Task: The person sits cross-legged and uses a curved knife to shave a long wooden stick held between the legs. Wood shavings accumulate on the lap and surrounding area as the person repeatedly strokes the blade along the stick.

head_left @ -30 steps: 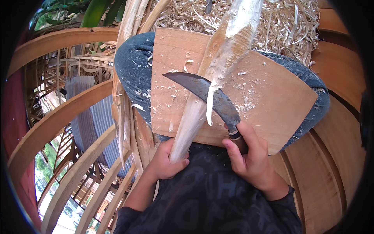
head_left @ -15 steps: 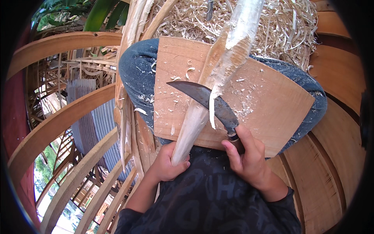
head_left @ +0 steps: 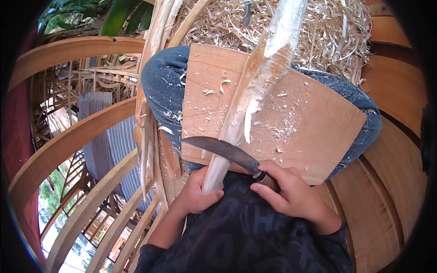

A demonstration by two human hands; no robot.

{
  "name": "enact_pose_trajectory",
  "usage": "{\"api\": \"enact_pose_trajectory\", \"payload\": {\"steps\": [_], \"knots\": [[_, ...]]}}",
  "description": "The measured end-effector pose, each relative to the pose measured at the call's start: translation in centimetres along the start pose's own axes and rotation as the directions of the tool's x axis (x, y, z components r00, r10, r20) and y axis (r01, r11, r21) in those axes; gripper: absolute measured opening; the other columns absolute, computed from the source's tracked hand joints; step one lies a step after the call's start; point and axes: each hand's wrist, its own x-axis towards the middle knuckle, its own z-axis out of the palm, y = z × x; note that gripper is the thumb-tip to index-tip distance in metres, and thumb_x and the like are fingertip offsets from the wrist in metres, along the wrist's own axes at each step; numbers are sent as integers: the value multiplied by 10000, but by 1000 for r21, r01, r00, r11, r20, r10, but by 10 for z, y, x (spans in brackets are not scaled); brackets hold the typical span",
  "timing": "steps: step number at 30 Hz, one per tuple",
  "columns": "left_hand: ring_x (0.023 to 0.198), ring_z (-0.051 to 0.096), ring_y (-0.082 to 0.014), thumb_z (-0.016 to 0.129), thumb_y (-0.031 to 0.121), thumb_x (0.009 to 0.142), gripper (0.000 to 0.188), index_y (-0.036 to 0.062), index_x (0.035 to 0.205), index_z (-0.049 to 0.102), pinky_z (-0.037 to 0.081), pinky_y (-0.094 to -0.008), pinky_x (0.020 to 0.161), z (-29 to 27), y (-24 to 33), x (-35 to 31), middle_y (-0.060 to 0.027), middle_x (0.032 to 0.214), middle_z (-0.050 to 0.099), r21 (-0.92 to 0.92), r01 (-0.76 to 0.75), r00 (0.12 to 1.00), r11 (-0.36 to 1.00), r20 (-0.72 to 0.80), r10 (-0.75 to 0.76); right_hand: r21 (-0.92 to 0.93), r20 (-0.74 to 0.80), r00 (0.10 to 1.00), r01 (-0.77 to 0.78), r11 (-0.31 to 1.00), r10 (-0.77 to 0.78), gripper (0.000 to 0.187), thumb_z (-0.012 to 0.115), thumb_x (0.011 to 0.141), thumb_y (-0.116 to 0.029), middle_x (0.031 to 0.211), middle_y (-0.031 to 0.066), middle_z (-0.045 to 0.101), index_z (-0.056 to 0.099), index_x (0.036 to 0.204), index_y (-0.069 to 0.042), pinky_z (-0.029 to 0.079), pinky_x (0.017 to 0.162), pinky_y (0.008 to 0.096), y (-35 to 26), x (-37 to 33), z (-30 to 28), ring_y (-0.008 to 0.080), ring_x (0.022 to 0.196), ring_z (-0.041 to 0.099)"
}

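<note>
One flat, tan wooden board (head_left: 318,123) spans two blue denim-clad legs (head_left: 161,82), and a long, pale, peeled wooden pole (head_left: 251,91) slants over its middle, running past both its far and near edges. Above the board's near edge, a dark, curved-blade knife with a brown handle (head_left: 225,150) crosses the pole; whether blade and wood touch cannot be told. Just by that edge, the right hand (head_left: 287,187) has its fingers wrapped round the handle, while the left hand (head_left: 193,195) grips the pole's near end. The blade could skid along the rounded wood into the left fingers, since they sit near it; a loose grip might cause that. Shifting legs could tilt the board. A thin, pale sliver (head_left: 248,123) hanging off the pole over the board might snag the edge.

For room, a heap of pale, curled shavings (head_left: 332,41) fills the area beyond the board; its right half carries only small chips. The blade's tip reaches about its left edge, leaving little margin there.
</note>
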Motion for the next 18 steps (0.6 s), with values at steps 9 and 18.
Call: {"api": "enact_pose_trajectory", "payload": {"steps": [9, 18], "knots": [[716, 518, -108, 708, 192, 700, 348, 12, 922, 509, 431, -265, 645, 2, 6, 0, -35, 781, 537, 41, 14, 1000, 999, -14, -13, 342, -270, 942, -98, 934, 198, 332, 615, 846, -34, 1009, 147, 628, 492, 1142, 53, 471, 754, 270, -14, -7, -9, 171, 850, 616], [712, 520, -106, 694, 195, 704, 326, 15, 907, 515, 434, -267, 644, 4, 8, 3, -33, 777, 541, -16, 29, 999, 999, -32, -29, 20, 72, 997, 25, 999, -27, 269, 607, 849, -71, 817, 165, 621, 542, 1096, 15, 452, 606, 278, -9, -2, -14, 204, 630, 603]]}}
